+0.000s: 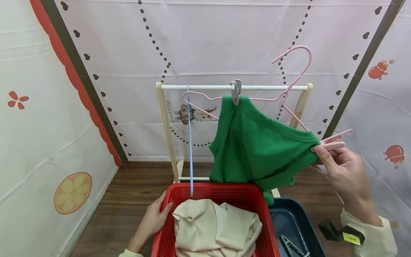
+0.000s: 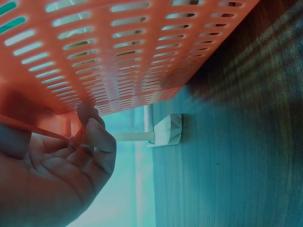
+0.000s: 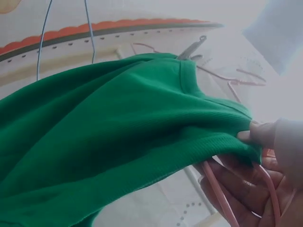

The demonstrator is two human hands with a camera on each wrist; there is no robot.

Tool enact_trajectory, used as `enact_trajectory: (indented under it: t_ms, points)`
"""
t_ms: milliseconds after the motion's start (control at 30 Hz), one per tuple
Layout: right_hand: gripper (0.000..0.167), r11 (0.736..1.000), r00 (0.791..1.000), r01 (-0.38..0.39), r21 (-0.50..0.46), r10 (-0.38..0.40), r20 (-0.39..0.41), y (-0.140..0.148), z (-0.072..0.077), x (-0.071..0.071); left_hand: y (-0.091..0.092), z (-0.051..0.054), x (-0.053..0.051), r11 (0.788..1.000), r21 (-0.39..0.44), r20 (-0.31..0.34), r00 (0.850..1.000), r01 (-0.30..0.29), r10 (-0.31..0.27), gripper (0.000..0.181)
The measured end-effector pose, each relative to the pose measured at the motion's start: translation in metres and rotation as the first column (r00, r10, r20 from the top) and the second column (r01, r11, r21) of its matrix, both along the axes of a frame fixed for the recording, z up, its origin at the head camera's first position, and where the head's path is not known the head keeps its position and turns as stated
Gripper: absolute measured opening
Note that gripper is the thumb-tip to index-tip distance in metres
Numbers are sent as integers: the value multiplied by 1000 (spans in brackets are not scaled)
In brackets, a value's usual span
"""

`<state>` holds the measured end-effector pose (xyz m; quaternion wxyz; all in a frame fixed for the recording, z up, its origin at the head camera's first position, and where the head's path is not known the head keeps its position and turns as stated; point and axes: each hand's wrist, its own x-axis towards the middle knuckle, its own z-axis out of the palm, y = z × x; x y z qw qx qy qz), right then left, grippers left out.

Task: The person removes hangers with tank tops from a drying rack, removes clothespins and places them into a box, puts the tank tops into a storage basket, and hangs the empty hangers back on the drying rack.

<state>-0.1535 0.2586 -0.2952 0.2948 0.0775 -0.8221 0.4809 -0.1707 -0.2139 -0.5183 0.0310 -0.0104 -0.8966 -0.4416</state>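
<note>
My left hand (image 1: pixel 155 218) grips the left rim of a red perforated basket (image 1: pixel 163 214), which holds crumpled cream cloth (image 1: pixel 221 228). A green sleeveless top (image 1: pixel 257 142) hangs in front of a pink hanger (image 1: pixel 266 99), a grey clothespin (image 1: pixel 236 92) fastening one shoulder to it. At the other shoulder my right hand (image 1: pixel 346 171) pinches the green fabric between thumb and fingers, and a pink clothespin (image 1: pixel 335 141) sticks out there. In the right wrist view, hanger wire (image 3: pixel 220 191) runs across the fingers below the cloth. The hanger tilts, its hook up at the right.
Behind stands a wooden rack with a white top bar (image 1: pixel 199 87). A thin blue hanger (image 1: pixel 190 142), seen edge-on, hangs at its left. Right of the basket, a dark blue tray (image 1: pixel 285 214) holds a dark green clothespin (image 1: pixel 290 246). Printed cloth walls enclose the wooden surface.
</note>
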Motion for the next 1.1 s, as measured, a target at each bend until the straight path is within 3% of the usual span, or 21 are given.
enact_trajectory:
  t_ms: [300,633,767,867,967,1100]
  points:
    - [18,999,998,-26,34,24,54,-2,8,12,-1,0,-1,1000,0,-10,1000,3,-3,58]
    - [17,998,990,-55,6,54,131,-6,12,22,-2,0,-1,1000,15,10,1000,1,-1,58]
    - [16,996,988,-86,-23,88,127,-6,12,26,-1,-1,-1,1000,9,-2,1000,-1,1,58]
    - [17,974,979,-174,-142,187,84,-6,12,27,-1,-1,0,1000,9,-11,1000,0,0,58]
    - [17,924,958,-269,-273,286,23,-6,13,29,-1,-2,-1,1000,13,-11,1000,1,-1,58]
    - [17,882,943,-319,-346,333,-21,-6,14,30,0,-1,0,1000,2,-25,1000,4,-4,57]
